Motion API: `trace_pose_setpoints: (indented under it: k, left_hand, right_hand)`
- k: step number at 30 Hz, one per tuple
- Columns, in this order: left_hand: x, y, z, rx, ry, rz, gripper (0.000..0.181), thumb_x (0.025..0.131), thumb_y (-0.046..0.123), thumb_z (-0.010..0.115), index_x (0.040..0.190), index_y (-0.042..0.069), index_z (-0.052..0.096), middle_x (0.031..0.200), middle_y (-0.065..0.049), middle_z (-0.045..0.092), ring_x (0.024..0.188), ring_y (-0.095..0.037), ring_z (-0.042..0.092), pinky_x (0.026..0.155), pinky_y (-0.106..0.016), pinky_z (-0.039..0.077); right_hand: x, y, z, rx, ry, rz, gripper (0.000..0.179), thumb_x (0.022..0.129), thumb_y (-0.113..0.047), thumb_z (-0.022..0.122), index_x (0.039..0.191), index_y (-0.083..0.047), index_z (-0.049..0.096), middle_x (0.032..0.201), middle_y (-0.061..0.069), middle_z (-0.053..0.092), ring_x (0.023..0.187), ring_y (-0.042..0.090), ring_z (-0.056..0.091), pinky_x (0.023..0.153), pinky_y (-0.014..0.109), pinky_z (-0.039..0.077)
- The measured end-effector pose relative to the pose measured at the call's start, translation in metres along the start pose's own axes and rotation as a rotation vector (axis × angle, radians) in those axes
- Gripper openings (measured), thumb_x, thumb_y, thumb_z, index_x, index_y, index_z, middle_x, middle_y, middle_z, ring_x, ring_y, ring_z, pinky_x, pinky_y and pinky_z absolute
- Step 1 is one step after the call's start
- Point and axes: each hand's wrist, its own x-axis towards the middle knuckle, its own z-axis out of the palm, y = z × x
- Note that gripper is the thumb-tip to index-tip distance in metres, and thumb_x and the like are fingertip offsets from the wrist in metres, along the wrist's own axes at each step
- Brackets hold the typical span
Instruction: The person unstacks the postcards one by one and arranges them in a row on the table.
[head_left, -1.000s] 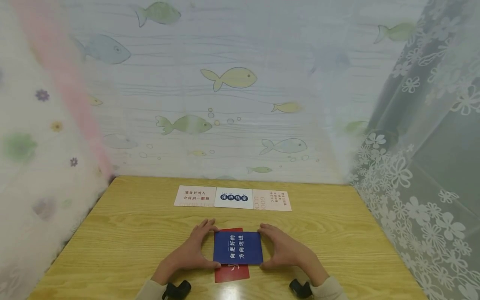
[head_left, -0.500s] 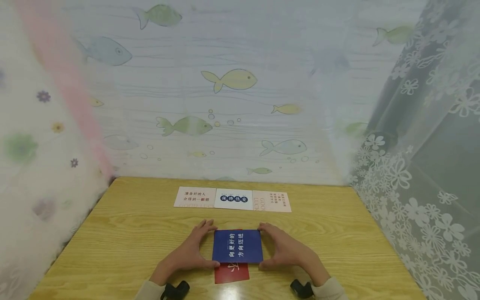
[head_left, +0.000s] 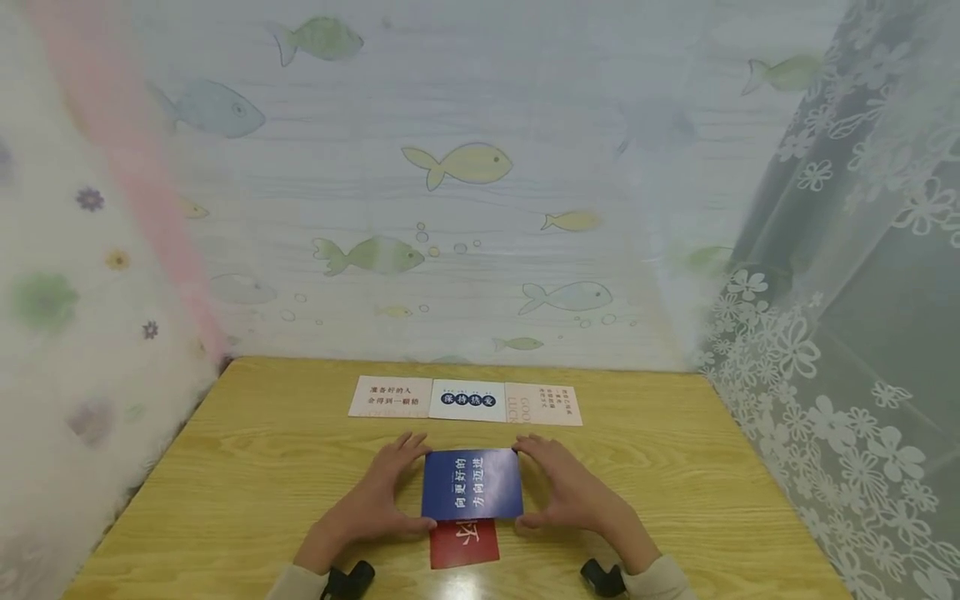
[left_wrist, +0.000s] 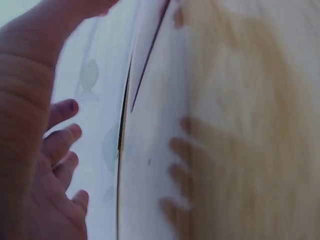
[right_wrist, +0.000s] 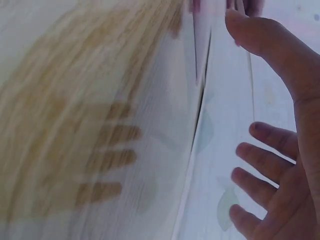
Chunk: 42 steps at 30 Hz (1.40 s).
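Near the front of the table a blue card [head_left: 498,485] with white characters hangs slightly above a red card [head_left: 468,552], covering its far part. My left hand [head_left: 378,496] holds the blue card's left side between thumb and fingers at the corners. On its right side my right hand [head_left: 572,497] grips the corners the same way. Spread fingers [left_wrist: 62,142] show in the left wrist view, and fingers [right_wrist: 265,162] in the right wrist view; the blue card is barely visible there.
At the back of the wooden table [head_left: 262,454] lies a row of a pink card [head_left: 388,397], a white card [head_left: 468,400] and another pale pink card [head_left: 543,404]. Patterned fabric [head_left: 450,100] rises behind the table.
Both hands have lifted the blue card and shifted it a little away from the person, so more of the red card's near part shows. The back row stays put.
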Motion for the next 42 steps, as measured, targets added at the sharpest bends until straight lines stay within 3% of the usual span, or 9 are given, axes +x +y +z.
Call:
trace_pose_setpoints:
  k: [6, 9, 18, 23, 31, 42]
  left_hand:
    - [-0.002, 0.004, -0.011, 0.199, 0.043, 0.027, 0.107, 0.067, 0.053, 0.091, 0.154, 0.009, 0.044, 0.164, -0.008, 0.035, 0.153, -0.037, 0.026, 0.122, -0.058, 0.025]
    - [-0.002, 0.005, -0.019, 0.237, 0.053, 0.029, 0.108, 0.067, 0.052, 0.092, 0.154, 0.010, 0.044, 0.164, -0.006, 0.036, 0.153, -0.037, 0.027, 0.121, -0.057, 0.029]
    - [0.002, -0.003, -0.044, 0.201, 0.073, 0.092, 0.106, 0.064, 0.039, 0.096, 0.150, 0.003, 0.046, 0.160, -0.018, 0.040, 0.148, -0.047, 0.031, 0.115, -0.065, 0.033]
    - [0.002, -0.010, -0.054, 0.192, 0.071, 0.081, 0.105, 0.064, 0.037, 0.096, 0.150, 0.005, 0.046, 0.158, -0.020, 0.041, 0.147, -0.048, 0.033, 0.113, -0.068, 0.035]
    - [-0.003, -0.022, -0.065, 0.205, 0.075, 0.053, 0.104, 0.065, 0.034, 0.096, 0.150, 0.003, 0.046, 0.157, -0.021, 0.043, 0.146, -0.047, 0.034, 0.112, -0.067, 0.037]
    - [-0.008, -0.046, -0.086, 0.363, 0.095, 0.061, 0.105, 0.063, 0.038, 0.097, 0.149, 0.003, 0.048, 0.157, -0.022, 0.042, 0.144, -0.050, 0.033, 0.113, -0.068, 0.032]
  right_hand:
    - [0.011, 0.001, 0.001, -0.079, 0.071, -0.076, 0.105, 0.064, -0.046, 0.095, 0.149, -0.006, 0.047, 0.156, 0.014, 0.047, 0.147, 0.041, 0.037, 0.118, 0.059, 0.034]
    - [0.020, 0.001, 0.000, -0.056, 0.090, -0.115, 0.104, 0.064, -0.044, 0.096, 0.149, -0.007, 0.048, 0.156, 0.015, 0.046, 0.148, 0.042, 0.036, 0.119, 0.061, 0.031]
    - [0.037, 0.001, 0.005, 0.067, 0.080, -0.084, 0.103, 0.067, -0.045, 0.094, 0.152, -0.014, 0.045, 0.159, 0.009, 0.043, 0.151, 0.038, 0.030, 0.122, 0.058, 0.027]
    - [0.048, -0.003, 0.010, 0.102, 0.077, -0.060, 0.103, 0.068, -0.045, 0.093, 0.153, -0.017, 0.044, 0.159, 0.004, 0.044, 0.152, 0.032, 0.031, 0.124, 0.052, 0.025]
    - [0.068, -0.009, 0.018, 0.132, 0.061, -0.052, 0.102, 0.068, -0.040, 0.095, 0.153, -0.015, 0.044, 0.158, 0.006, 0.045, 0.149, 0.026, 0.037, 0.121, 0.049, 0.034]
    - [0.104, -0.018, 0.027, 0.091, 0.044, -0.111, 0.102, 0.071, -0.043, 0.092, 0.154, -0.013, 0.041, 0.160, 0.011, 0.041, 0.153, 0.031, 0.030, 0.124, 0.054, 0.027]
